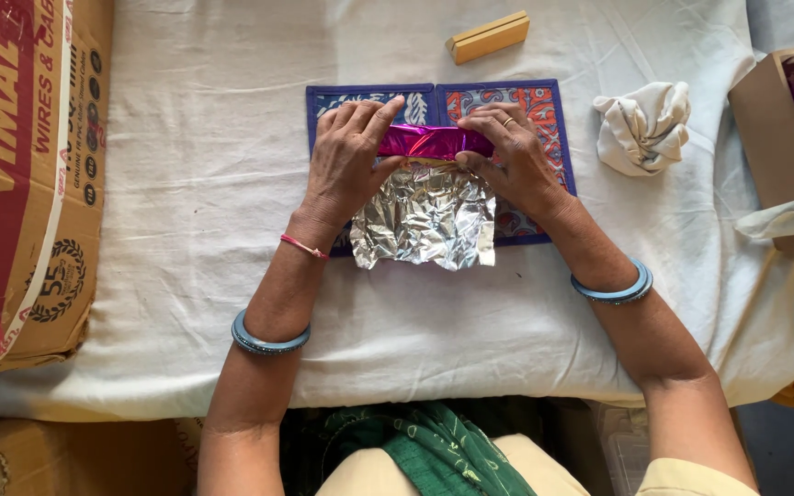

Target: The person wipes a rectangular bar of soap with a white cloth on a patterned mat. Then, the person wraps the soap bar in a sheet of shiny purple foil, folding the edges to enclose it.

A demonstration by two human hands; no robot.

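From the head camera we see our left hand (pixel 346 152) and right hand (pixel 507 152) both in a narrow grip on the shiny magenta foil roll (pixel 434 140) — it lies atop crinkled silver foil (pixel 425 219) on the blue-edged patterned mat (pixel 544 106), mid-desk (pixel 204 184).

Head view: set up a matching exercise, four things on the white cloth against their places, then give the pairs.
Things:
1. wooden block
2. crumpled cloth
3. cardboard box
4. foil sheet

Places:
A. far left edge
B. between the two hands, on the patterned mat
C. top, beyond the mat
D. right of the mat

Pairs: 1-C, 2-D, 3-A, 4-B
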